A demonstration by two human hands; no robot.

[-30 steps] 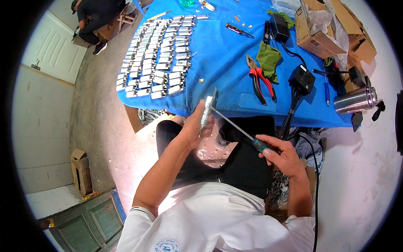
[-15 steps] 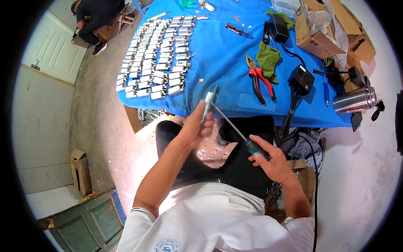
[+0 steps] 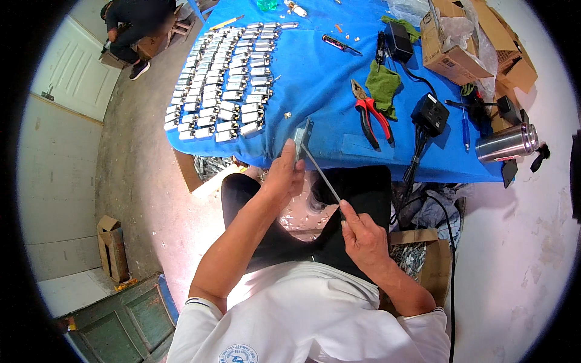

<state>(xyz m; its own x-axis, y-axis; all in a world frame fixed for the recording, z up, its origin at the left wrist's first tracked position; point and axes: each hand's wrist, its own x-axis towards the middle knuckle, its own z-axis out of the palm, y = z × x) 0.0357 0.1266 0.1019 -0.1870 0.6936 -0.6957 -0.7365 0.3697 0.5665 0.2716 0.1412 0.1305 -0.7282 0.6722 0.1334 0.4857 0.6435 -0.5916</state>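
Note:
My left hand point(image 3: 283, 176) pinches a small silver metal part point(image 3: 302, 133) just over the table's near edge. My right hand point(image 3: 365, 238) is wrapped round the handle of a screwdriver point(image 3: 321, 174), whose handle it mostly hides. The shaft slants up and left, and its tip meets the metal part near the left fingers; the exact contact point is too small to make out. To the left on the blue cloth point(image 3: 315, 78) lie several rows of similar silver metal parts point(image 3: 226, 135).
Red-handled pliers point(image 3: 370, 118), a green rag point(image 3: 382, 89) and a black cabled box point(image 3: 430, 114) lie right of my hands. A steel flask point(image 3: 507, 143) and cardboard box point(image 3: 451, 57) stand farther right. Another person point(image 3: 136, 27) sits far left.
My right hand has shifted left and slightly down, now covering more of the screwdriver's handle. The metal part in my left hand has turned and shows more of its broad face.

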